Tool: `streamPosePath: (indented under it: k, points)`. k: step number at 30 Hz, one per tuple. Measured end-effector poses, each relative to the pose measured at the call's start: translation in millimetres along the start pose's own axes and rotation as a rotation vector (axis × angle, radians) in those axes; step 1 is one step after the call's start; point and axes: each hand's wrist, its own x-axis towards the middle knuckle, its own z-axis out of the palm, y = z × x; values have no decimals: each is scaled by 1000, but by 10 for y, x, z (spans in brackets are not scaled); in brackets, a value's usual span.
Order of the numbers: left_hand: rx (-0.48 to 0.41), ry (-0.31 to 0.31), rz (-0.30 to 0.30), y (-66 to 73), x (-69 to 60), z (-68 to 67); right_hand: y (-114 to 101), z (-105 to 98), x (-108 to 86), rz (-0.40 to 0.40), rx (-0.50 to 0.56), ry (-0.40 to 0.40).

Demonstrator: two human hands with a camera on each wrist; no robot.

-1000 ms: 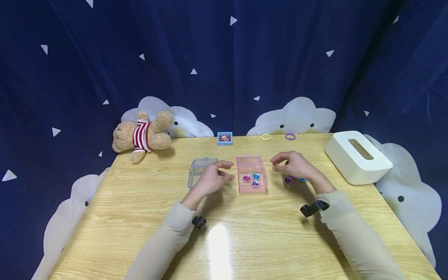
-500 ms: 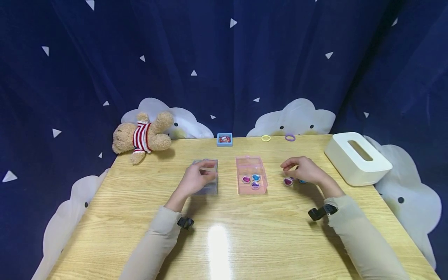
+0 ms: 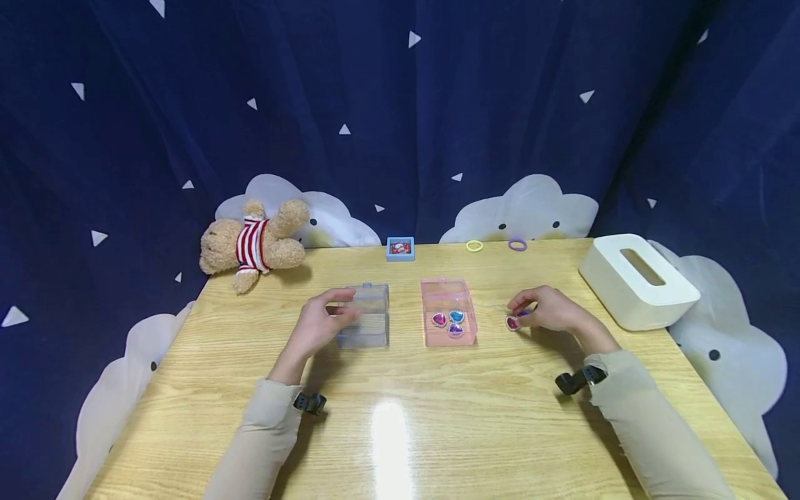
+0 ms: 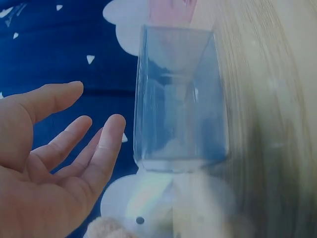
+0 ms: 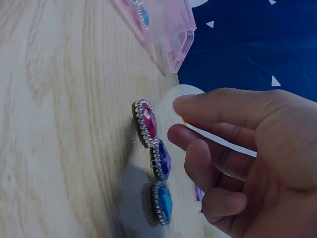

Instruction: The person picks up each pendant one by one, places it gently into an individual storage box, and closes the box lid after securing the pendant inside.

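A clear blue-grey box [image 3: 364,326] stands left of the middle; the left hand [image 3: 319,325] is at its left side, holding nothing. In the left wrist view that hand [image 4: 64,158] has its fingers apart beside the box [image 4: 183,99]. The right hand [image 3: 551,311] hovers over three silver-rimmed gems, its fingers bent and empty. The right wrist view shows a pink gem [image 5: 147,121], a purple gem [image 5: 162,159] and a blue gem [image 5: 163,203] in a row beside the hand [image 5: 247,153]. Between the hands, a pink box [image 3: 431,338] with raised lid holds three gems.
A teddy bear [image 3: 253,243] lies at the back left. Along the back edge are a small blue framed item [image 3: 400,249], a yellow ring [image 3: 474,246] and a purple ring [image 3: 517,244]. A white tissue box [image 3: 637,285] stands at the right.
The left hand has moved left, from the right side of the blue-grey box to its left side. The right hand has moved right and lowered toward the loose gems.
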Motion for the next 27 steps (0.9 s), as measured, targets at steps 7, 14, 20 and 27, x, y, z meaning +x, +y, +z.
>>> streamPosePath:
  k: [7, 14, 20, 27]
  points:
    - [-17, 38, -17, -141, 2, -88, 3, 61, 7, -20, -12, -30]
    - [19, 47, -31, -211, -22, -148, -33, 111, 9, -6, -58, -37]
    - [54, 48, -65, -243, -31, -181, -43, 113, 22, -43, -112, -33]
    - [68, -43, -108, -289, -31, -173, -17, 126, 39, -55, -160, -23]
